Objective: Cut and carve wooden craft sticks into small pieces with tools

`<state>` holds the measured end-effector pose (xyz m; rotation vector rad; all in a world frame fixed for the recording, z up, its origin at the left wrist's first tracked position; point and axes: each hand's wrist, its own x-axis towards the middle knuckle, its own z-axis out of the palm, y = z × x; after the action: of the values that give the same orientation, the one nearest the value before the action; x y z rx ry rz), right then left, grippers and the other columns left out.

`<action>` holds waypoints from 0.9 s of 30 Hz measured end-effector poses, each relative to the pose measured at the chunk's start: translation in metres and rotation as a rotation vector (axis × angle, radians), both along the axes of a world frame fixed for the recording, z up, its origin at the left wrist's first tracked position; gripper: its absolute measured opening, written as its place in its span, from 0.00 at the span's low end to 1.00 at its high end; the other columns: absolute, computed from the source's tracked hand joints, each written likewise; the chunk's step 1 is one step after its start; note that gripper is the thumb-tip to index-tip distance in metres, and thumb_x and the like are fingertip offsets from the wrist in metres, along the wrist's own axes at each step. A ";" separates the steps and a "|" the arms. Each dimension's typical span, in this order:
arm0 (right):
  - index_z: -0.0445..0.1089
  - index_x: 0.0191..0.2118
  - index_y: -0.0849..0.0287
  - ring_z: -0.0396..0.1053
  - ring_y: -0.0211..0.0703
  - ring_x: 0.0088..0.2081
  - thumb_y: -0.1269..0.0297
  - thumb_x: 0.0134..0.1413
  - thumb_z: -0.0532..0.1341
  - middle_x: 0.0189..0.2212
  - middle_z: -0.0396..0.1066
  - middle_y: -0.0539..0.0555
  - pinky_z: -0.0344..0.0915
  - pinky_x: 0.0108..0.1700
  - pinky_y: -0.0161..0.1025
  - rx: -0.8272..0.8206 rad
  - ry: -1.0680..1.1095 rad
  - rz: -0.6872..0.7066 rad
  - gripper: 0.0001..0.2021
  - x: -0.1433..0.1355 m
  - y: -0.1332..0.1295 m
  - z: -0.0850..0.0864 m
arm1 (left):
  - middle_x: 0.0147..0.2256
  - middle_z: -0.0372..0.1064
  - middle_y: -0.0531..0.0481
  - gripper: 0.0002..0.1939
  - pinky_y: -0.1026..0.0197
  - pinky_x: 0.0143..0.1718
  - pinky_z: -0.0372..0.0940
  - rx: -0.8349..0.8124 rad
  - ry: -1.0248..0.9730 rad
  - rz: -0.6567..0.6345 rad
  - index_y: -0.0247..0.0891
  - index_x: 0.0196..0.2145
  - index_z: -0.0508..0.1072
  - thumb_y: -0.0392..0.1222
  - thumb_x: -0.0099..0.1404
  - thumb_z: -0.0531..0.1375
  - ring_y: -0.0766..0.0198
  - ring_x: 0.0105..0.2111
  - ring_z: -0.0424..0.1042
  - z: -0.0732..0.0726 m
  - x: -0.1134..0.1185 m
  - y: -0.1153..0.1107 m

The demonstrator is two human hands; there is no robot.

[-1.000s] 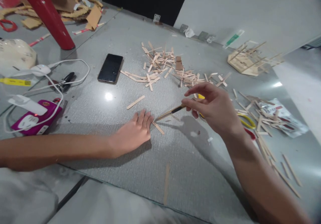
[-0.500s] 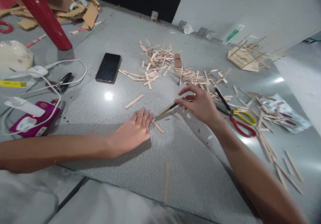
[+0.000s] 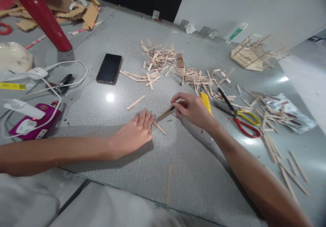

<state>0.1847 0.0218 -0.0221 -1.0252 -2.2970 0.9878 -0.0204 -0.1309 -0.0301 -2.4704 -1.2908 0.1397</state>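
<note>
wooden stick (image 3: 160, 128) rests flat on the bench (image 3: 142, 172) directly ahead of the operator; one end is exposed and the other meets the left hand (image 3: 134, 132) at the fingertips. left hand: palm down, fingers extended and close together, bearing on the bench. the underside is hidden, so whether the fingers grip the stick cannot be told. right hand (image 3: 189, 107): thumb and fingers pinched around the upper end of a slim tool (image 3: 166, 113). the tool is inclined, its tip at the stick, just beside the left fingertips; whether tip and stick touch is too small to tell. a loose stick (image 3: 136, 102) lies just beyond the left hand, and a brown strip (image 3: 169, 184) reaches toward the front edge of the bench. a yellow item (image 3: 205, 102) is partly behind the right hand. scissors (image 3: 233, 113) with one yellow and one red handle lie to its right. a phone (image 3: 109, 68) lies face up, left of a heap of sticks (image 3: 152, 62).
</note>
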 end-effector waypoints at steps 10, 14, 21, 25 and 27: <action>0.73 0.34 0.55 0.61 0.36 0.26 0.60 0.63 0.61 0.35 0.72 0.52 0.60 0.31 0.38 0.201 -0.062 0.262 0.08 -0.015 -0.027 0.006 | 0.57 0.69 0.25 0.21 0.49 0.54 0.70 0.031 -0.086 -0.003 0.17 0.58 0.68 0.28 0.69 0.55 0.43 0.57 0.71 -0.006 -0.005 0.000; 0.73 0.36 0.56 0.66 0.39 0.30 0.62 0.66 0.58 0.38 0.72 0.55 0.62 0.34 0.39 0.266 -0.135 0.291 0.09 -0.015 -0.034 0.011 | 0.57 0.68 0.24 0.19 0.45 0.60 0.64 -0.059 -0.210 -0.042 0.22 0.57 0.67 0.27 0.69 0.54 0.44 0.59 0.69 -0.003 -0.012 0.001; 0.73 0.38 0.56 0.71 0.42 0.36 0.66 0.67 0.56 0.41 0.73 0.57 0.62 0.36 0.39 0.354 -0.238 0.290 0.09 -0.015 -0.043 0.015 | 0.62 0.63 0.27 0.21 0.39 0.64 0.56 -0.113 -0.212 -0.084 0.23 0.59 0.66 0.27 0.68 0.53 0.42 0.65 0.60 0.000 -0.021 -0.001; 0.73 0.38 0.56 0.70 0.40 0.33 0.65 0.68 0.54 0.41 0.73 0.56 0.57 0.31 0.38 0.450 -0.309 0.279 0.11 -0.015 -0.045 0.013 | 0.59 0.67 0.30 0.23 0.46 0.65 0.57 -0.117 -0.199 -0.133 0.21 0.58 0.66 0.24 0.66 0.53 0.47 0.62 0.64 0.002 -0.019 -0.003; 0.73 0.38 0.57 0.69 0.39 0.32 0.66 0.69 0.54 0.40 0.73 0.56 0.55 0.29 0.38 0.491 -0.349 0.294 0.11 -0.015 -0.046 0.013 | 0.58 0.68 0.30 0.24 0.46 0.63 0.59 -0.097 -0.208 -0.132 0.23 0.60 0.65 0.26 0.67 0.54 0.47 0.61 0.66 0.003 -0.017 -0.005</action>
<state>0.1697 -0.0243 -0.0096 -0.7049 -2.8361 0.3106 -0.0372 -0.1355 -0.0271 -2.7035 -1.2213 -0.0920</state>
